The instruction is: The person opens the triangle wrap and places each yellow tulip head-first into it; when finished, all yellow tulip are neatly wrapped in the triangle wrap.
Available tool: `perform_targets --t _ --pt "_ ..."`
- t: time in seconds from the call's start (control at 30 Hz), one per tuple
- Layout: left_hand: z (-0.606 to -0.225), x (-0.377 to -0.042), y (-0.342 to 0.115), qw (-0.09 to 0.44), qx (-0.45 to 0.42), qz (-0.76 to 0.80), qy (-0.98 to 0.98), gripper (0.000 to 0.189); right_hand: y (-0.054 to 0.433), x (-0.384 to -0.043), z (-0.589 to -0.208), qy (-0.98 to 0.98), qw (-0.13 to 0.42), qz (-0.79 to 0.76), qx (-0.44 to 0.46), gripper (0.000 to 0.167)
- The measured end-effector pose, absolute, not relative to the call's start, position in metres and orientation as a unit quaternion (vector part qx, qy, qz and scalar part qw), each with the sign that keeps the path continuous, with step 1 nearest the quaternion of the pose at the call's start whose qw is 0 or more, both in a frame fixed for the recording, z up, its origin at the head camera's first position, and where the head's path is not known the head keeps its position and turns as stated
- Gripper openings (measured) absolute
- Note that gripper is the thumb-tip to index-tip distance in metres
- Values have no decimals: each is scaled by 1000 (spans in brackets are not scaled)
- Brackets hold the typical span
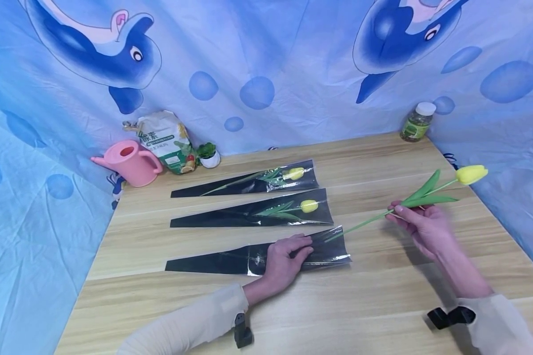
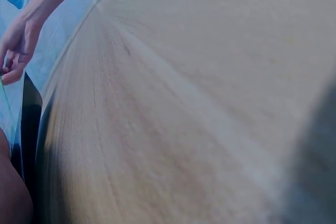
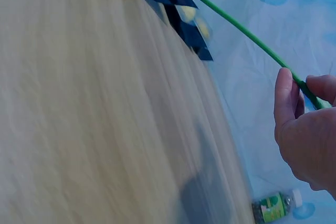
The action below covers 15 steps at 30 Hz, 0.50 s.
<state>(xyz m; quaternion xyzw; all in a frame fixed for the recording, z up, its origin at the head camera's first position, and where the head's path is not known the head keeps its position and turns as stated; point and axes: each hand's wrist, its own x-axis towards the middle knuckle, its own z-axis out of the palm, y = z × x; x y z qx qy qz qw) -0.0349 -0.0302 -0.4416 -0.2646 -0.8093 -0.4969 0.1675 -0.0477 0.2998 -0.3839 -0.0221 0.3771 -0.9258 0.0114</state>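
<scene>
My right hand (image 1: 426, 229) pinches the green stem of a yellow tulip (image 1: 471, 174) just below its leaves, above the table's right side. The stem's lower end slants down to the wide right end of a black flower sleeve (image 1: 204, 262) with a clear front. In the right wrist view, thumb and fingers meet on the stem (image 3: 247, 32). My left hand (image 1: 286, 259) rests on that nearest sleeve, thumb and index fingertips apart. Only part of the left hand (image 2: 11, 192) shows at the left wrist view's edge, beside the dark sleeve.
Farther back lie two more black sleeves (image 1: 209, 221), each with a yellow tulip (image 1: 309, 206) inside. Along the table's back stand a pink watering can (image 1: 131, 165), a printed bag (image 1: 169, 143), a small potted plant (image 1: 209, 157) and a white-lidded jar (image 1: 416, 125).
</scene>
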Motion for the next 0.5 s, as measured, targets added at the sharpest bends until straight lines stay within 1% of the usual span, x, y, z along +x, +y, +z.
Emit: perform_targets --t 0.3,0.5 --pt "-440 -35 -28 184 -269 -487 -810 23 272 -40 -388 399 33 -916 5 24" --pt "-440 -35 -25 186 -273 -497 -803 22 253 -34 -396 422 24 -906 17 22"
